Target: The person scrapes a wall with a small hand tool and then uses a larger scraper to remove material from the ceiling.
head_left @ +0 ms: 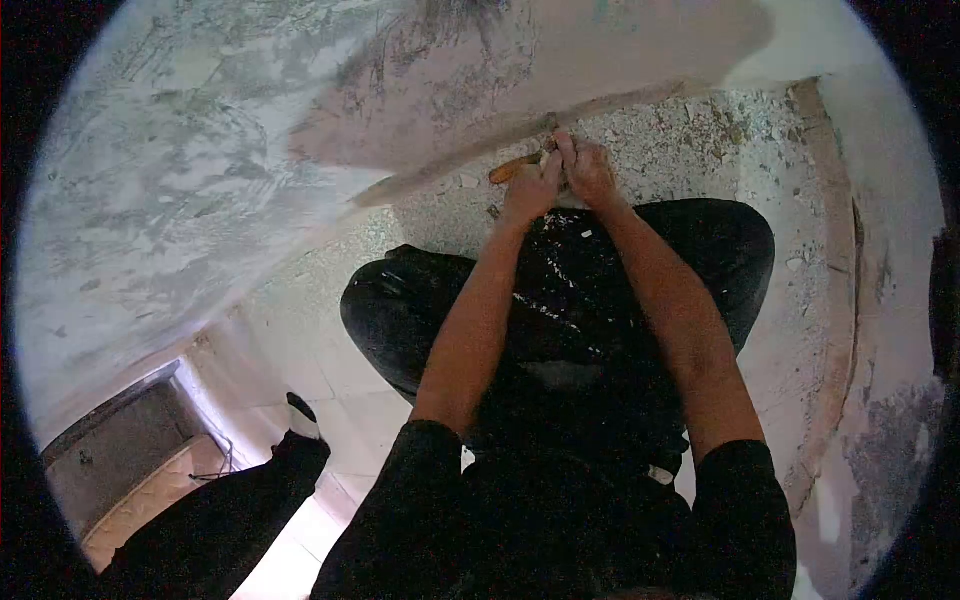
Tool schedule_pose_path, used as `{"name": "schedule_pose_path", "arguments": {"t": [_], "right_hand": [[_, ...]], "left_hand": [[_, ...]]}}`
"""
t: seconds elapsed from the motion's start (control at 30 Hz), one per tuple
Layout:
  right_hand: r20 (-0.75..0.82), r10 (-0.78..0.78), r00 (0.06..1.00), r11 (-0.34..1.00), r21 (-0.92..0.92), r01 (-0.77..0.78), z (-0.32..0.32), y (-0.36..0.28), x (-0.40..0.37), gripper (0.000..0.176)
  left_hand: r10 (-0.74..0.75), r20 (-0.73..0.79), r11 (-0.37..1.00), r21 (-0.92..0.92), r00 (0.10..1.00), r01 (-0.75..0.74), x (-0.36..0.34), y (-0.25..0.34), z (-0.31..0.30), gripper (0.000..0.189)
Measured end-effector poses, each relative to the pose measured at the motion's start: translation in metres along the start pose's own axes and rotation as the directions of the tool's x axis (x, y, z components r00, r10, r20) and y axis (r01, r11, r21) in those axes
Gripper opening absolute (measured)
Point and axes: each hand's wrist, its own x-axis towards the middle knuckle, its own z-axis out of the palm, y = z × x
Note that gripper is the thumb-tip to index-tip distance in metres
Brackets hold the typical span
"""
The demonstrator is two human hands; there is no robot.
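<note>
My left hand [532, 190] is closed around a tool with an orange-brown wooden handle [513, 169], which sticks out to the left of the fingers. The kind of tool cannot be made out, as my hands cover most of it. Right beside it, my right hand [588, 172] has its fingers pinched together; what they hold is too small and hidden to name. A small greyish tip [551, 121] shows just beyond the fingertips, near the foot of the wall. Both hands are low over the chip-strewn floor, in front of my crossed legs.
White chips and debris [670, 135] cover the floor along the scraped, patchy wall [430, 100]. Another wall [885, 330] stands on the right. At lower left, another person's dark-trousered leg [240, 510] lies near a grey panel [125, 450].
</note>
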Motion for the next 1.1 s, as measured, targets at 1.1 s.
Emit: {"name": "schedule_pose_path", "arguments": {"t": [1.1], "right_hand": [[-0.072, -0.096, 0.993, 0.965, -0.253, 0.075, -0.014, 0.004, 0.005, 0.048]], "left_hand": [[-0.108, 0.061, 0.994, 0.023, 0.992, 0.107, 0.001, 0.025, -0.013, 0.049]]}}
